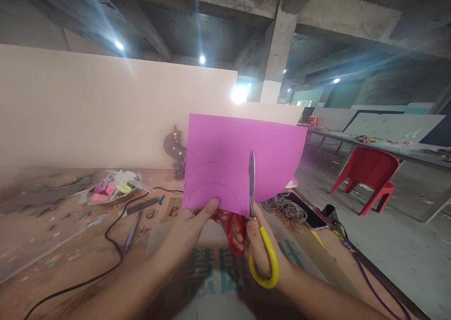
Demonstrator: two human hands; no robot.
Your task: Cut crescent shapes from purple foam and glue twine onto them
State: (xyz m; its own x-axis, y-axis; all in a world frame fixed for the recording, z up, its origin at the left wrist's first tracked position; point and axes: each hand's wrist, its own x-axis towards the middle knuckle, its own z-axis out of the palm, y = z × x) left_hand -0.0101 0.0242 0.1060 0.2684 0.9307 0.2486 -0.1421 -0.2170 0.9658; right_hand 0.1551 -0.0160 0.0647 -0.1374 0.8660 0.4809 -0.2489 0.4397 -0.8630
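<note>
My left hand (202,219) pinches the lower edge of a purple sheet (218,146), its thumb on the near face. Curved dark lines are drawn on the sheet's lower left part. In my right hand (259,238) is a pair of scissors (252,183) with one yellow and one red handle loop. Thumb and fingers go through the loops. One blade shows upright in front of the sheet, at a slit in from its lower edge; the other blade is hidden behind it. Below both hands lies a translucent sheet (207,306) with green characters.
On the left of the table are a plastic bag with colourful pieces (112,188), a black cable (112,238), a pen (134,230) and scraps. A dark moon-shaped figure (174,146) stands behind. To the right lie tangled grey cord (285,207), a phone (306,212) and a red chair (369,174).
</note>
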